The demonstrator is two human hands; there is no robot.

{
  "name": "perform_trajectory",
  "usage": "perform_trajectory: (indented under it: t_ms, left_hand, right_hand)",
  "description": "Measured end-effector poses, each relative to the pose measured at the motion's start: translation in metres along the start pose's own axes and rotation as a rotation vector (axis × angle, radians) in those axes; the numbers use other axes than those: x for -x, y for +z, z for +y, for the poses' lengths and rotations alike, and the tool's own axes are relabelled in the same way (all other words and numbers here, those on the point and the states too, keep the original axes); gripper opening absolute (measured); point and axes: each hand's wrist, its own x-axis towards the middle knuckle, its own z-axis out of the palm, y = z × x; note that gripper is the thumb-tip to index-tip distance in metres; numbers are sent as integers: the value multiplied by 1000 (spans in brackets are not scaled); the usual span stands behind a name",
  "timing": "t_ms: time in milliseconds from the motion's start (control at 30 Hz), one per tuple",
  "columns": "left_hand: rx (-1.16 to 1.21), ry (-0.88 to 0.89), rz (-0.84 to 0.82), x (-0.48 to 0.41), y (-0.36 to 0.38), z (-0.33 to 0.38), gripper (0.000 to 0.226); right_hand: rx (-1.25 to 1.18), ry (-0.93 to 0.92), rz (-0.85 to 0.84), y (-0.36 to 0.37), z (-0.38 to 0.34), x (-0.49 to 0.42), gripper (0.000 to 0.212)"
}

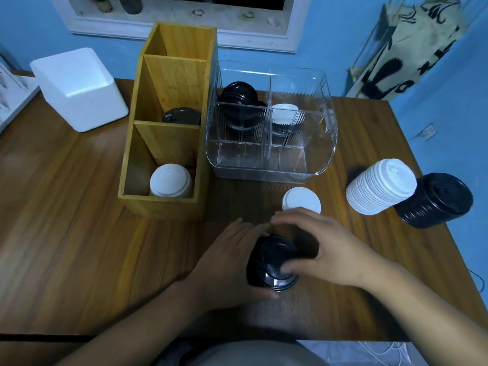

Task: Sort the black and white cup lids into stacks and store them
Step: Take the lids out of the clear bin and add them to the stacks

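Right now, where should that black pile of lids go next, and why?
Probably lift the black stack, held by the left hand and right hand, into the wooden box's middle compartment: black lids already lie there, white lids in the nearest.

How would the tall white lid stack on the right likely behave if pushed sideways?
The tall white lid stack is many loose nested lids, so it probably shears or topples rather than slides whole. Thin plastic, likely light. The black stack close beside it might brace it on that side.
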Motion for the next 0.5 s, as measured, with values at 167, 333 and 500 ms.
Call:
perform_trajectory:
  t_ms: [167, 333, 500]
  left_hand:
    - [-13, -20, -71, 2, -1, 1, 101]
    - [30, -104, -42, -3, 0, -2, 101]
    - [49, -196, -109, -9, -10, -1, 101]
  right_hand:
    - [178, -92, 346, -57, -7, -49, 21]
    - [335, -7, 477, -112, -2, -130, 13]
    - [403, 183, 384, -135, 33, -200, 12]
